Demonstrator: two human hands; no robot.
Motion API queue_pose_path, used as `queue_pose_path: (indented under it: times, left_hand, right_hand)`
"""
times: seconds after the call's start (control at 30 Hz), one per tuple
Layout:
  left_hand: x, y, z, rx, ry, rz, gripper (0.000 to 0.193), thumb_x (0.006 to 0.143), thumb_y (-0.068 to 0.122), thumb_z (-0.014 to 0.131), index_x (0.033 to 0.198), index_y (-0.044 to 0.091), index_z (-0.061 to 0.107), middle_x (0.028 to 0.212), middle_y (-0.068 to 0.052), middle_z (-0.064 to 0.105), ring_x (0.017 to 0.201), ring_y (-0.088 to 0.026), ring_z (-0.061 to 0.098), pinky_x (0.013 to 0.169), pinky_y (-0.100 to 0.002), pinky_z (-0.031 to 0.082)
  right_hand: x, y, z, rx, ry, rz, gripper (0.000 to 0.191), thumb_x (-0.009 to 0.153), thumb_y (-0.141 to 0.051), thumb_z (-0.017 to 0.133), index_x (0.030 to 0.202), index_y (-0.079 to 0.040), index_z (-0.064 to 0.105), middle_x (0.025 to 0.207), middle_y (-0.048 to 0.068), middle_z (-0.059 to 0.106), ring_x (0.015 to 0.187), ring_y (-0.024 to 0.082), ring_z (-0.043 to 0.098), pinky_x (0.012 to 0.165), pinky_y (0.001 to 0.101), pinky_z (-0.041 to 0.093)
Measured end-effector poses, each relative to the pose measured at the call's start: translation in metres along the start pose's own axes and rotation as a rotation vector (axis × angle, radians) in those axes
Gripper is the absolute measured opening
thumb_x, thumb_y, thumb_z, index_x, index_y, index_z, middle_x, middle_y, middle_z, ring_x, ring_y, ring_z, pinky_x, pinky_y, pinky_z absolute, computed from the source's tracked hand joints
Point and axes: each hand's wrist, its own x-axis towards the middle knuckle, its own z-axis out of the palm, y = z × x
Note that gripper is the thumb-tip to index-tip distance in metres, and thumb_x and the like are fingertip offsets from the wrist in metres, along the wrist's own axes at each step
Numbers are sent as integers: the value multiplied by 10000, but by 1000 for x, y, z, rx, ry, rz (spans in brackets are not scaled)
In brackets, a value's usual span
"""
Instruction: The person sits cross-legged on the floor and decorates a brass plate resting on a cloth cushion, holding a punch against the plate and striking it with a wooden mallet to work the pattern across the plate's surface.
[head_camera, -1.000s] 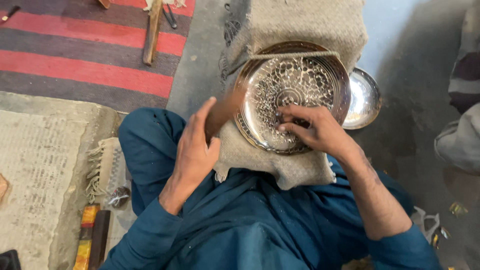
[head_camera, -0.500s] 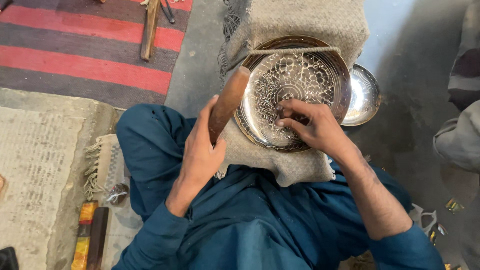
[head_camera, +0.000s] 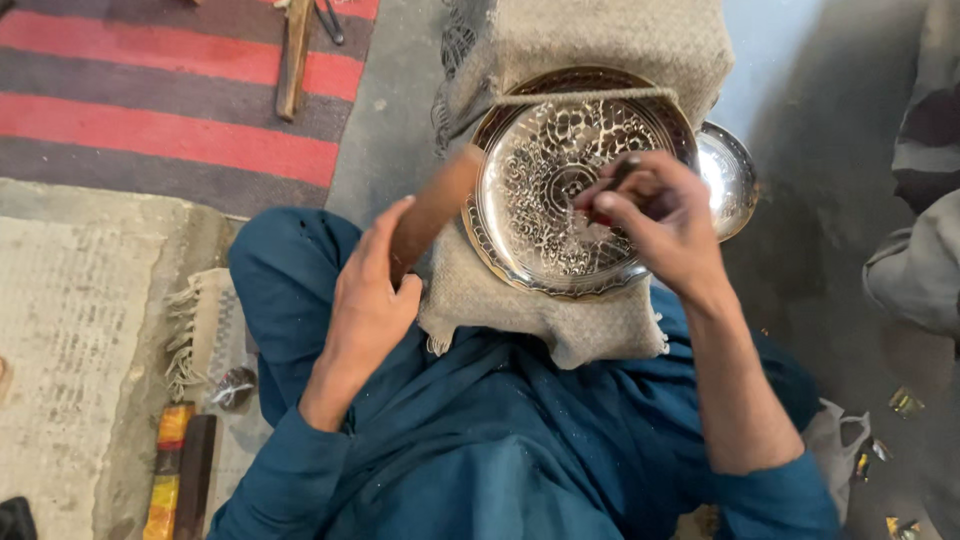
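Fingers (head_camera: 612, 203) of the right hand (head_camera: 660, 225) are pinched on a thin dark tool (head_camera: 622, 172), its tip set on the engraved metal plate (head_camera: 560, 180). The left hand (head_camera: 368, 300) is wrapped around a wooden mallet (head_camera: 435, 205) — its head lies just beside the plate's left rim. The plate rests tilted on a coarse cloth pad (head_camera: 540, 310) over the person's lap. A smaller metal dish (head_camera: 728, 175) lies behind it, partly hidden — a striped rug (head_camera: 150, 100) lies to the left.
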Motion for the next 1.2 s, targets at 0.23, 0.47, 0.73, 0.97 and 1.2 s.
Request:
queue_pose_path:
  times: [0.23, 0.47, 0.73, 0.97, 1.2]
  left_hand:
    - [3, 7, -2, -180, -136, -79, 651, 810, 8, 627, 1436, 101, 475, 1218, -231, 680, 1182, -424, 655, 925, -439, 533]
    - [18, 17, -12, -140, -191, 107, 691, 776, -3, 625, 1441, 105, 474, 1241, -241, 675, 1177, -442, 637, 927, -466, 529]
    - [41, 33, -22, -74, -220, 163, 759, 790, -2, 606, 1510, 144, 413, 1313, -213, 646, 1175, -452, 615, 927, -493, 517]
    - [50, 37, -26, 337, -99, 436, 732, 885, -24, 624, 1544, 237, 441, 1041, -139, 600, 1022, -366, 621, 876, -496, 501]
    - [36, 27, -29, 524, -164, 263, 721, 817, -9, 654, 1495, 205, 534, 1037, -149, 644, 1026, -383, 633, 866, -513, 493]
  right_hand:
    - [-26, 9, 22, -153, 77, 66, 338, 945, 37, 717, 1274, -9, 651, 979, 58, 721, 955, 116, 701, 894, 278, 595]
    - [-33, 21, 36, -340, 174, 84, 345, 920, -1, 762, 1251, -4, 668, 910, 38, 723, 888, 78, 685, 812, 259, 582]
    - [-34, 18, 40, -383, 198, 83, 350, 913, -15, 771, 1248, -16, 670, 947, 36, 774, 910, 71, 721, 816, 248, 603]
    - [-31, 18, 38, -376, 164, 103, 331, 901, -44, 797, 1216, -48, 697, 897, 28, 740, 855, 67, 687, 781, 248, 581]
    - [-27, 12, 28, -102, 202, 20, 289, 968, -15, 721, 1245, -13, 637, 979, 57, 747, 942, 115, 729, 849, 265, 612]
